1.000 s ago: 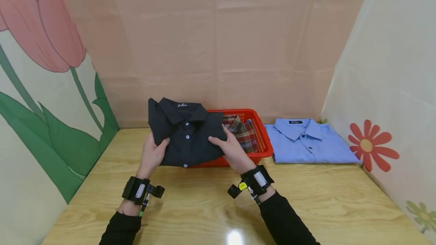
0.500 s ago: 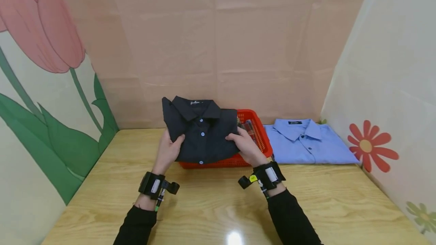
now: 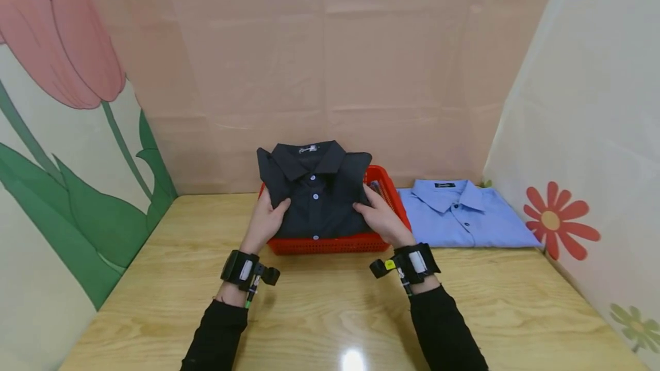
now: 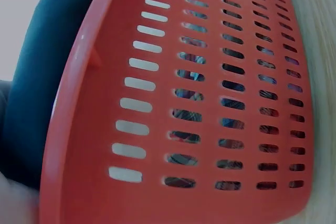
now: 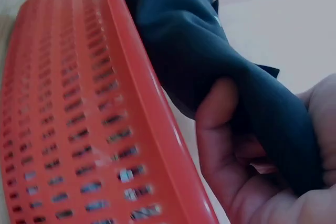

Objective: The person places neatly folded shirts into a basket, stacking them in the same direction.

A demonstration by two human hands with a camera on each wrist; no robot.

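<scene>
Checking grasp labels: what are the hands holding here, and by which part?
Both hold the folded black shirt over the red basket: left hand grips its left edge, right hand its right edge, thumbs on top.

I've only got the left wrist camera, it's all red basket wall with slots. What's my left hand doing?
Observer: Your left hand grips the left edge of a folded dark shirt over the red basket.
Operator: And the other hand?
Observer: The right hand holds the shirt's right edge, thumb on top; in the right wrist view its fingers curl under the cloth.
Operator: Anything else on the table?
Observer: A folded light blue shirt lies on the wooden table, just right of the basket.
</scene>
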